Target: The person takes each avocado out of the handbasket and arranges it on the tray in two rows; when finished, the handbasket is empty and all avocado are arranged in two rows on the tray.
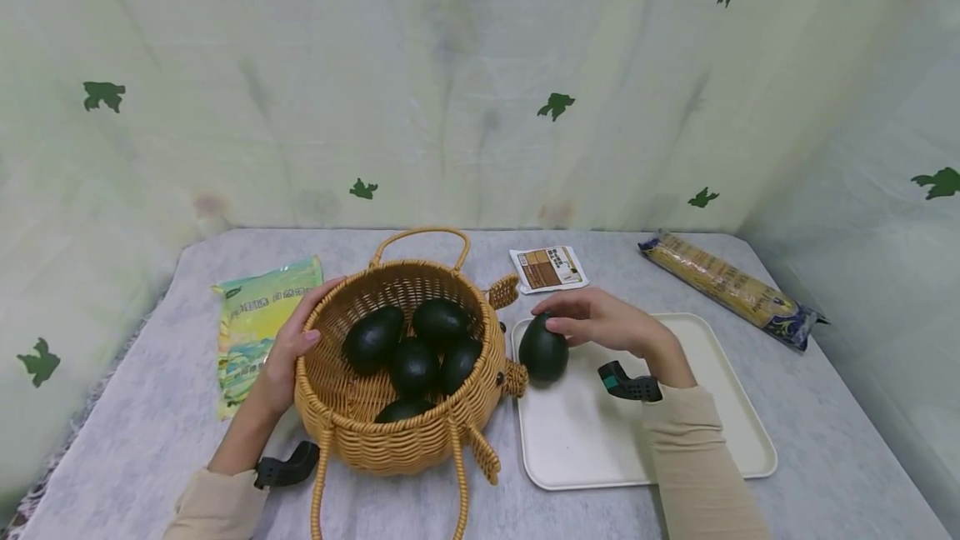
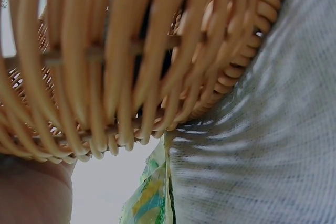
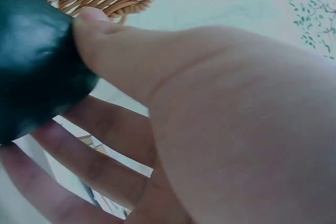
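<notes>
A round wicker basket with looped handles holds several dark green avocados. At its left side my left hand grips the rim, thumb over the edge; the left wrist view shows the basket's woven wall close up. My right hand holds one more avocado between thumb and fingers, at the left edge of a white tray. Close in the right wrist view, the thumb lies on one side of this avocado and the fingers on the other. Whether it touches the tray I cannot tell.
A green and yellow bag lies left of the basket, partly behind my left hand. Behind the tray are a small brown and white packet and, farther right, a long yellow package. Patterned cloth hangs behind the table.
</notes>
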A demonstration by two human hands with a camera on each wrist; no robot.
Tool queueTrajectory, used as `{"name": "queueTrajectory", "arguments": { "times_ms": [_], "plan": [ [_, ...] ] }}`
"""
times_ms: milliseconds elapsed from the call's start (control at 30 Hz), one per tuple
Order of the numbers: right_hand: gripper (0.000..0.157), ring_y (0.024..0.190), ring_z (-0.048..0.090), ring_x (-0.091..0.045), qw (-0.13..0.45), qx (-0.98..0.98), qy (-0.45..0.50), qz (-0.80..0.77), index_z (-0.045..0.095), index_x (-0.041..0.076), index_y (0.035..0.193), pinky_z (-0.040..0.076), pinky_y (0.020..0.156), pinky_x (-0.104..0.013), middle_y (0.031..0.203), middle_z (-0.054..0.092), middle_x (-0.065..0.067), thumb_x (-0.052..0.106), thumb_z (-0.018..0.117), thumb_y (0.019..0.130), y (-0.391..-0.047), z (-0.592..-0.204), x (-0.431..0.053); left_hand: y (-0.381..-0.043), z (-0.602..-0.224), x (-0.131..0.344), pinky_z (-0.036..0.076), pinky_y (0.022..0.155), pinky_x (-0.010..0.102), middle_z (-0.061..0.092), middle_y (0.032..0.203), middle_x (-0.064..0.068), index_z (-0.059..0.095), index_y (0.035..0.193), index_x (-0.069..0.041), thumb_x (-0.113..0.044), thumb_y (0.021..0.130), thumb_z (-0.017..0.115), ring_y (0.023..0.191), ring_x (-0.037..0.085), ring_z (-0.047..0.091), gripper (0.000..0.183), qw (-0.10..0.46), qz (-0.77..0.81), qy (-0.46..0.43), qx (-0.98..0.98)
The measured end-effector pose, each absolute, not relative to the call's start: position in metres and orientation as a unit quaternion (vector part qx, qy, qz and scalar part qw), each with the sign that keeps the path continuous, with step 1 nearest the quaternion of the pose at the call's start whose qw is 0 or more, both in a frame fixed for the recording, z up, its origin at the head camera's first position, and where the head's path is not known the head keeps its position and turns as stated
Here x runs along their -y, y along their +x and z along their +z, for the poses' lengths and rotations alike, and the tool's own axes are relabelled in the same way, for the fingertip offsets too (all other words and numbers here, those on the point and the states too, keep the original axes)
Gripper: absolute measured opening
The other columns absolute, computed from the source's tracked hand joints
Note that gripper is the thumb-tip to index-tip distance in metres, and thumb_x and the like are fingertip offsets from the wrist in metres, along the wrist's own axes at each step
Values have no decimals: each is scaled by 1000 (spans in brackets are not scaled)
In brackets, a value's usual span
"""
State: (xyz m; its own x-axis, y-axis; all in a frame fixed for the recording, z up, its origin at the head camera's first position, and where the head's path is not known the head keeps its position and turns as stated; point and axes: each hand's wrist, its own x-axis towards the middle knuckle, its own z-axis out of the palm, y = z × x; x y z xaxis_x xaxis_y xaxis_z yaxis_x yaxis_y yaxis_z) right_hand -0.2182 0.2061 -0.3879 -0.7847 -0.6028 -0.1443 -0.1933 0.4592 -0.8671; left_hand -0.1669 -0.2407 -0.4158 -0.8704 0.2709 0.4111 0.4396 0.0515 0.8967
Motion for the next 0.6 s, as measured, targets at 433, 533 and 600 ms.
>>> {"name": "queueTrajectory", "arguments": {
  "times_ms": [433,533,600],
  "plan": [
    [65,141,49,-35,211,-839,-294,-406,51,9,151,39,114,-58,154,51,-9,29,75,94,-220,-393,-194,-166,-414,240,42,105,22,45,152,9,34,159,-4,-20,98,33,135,24,47,63,72,-641,-250,722],
    [70,144,44,-37,234,-841,-284,-396,47,16,155,36,115,-60,159,46,-6,33,75,94,-219,-392,-195,-167,-415,240,42,105,22,45,151,8,35,159,-4,-19,97,33,134,24,47,63,72,-639,-246,725],
    [70,146,42,-38,245,-844,-275,-389,46,19,157,35,115,-61,160,44,-5,34,74,94,-218,-392,-196,-167,-415,240,42,105,22,45,151,8,35,159,-4,-19,97,33,134,24,47,63,70,-639,-246,725]
  ]
}}
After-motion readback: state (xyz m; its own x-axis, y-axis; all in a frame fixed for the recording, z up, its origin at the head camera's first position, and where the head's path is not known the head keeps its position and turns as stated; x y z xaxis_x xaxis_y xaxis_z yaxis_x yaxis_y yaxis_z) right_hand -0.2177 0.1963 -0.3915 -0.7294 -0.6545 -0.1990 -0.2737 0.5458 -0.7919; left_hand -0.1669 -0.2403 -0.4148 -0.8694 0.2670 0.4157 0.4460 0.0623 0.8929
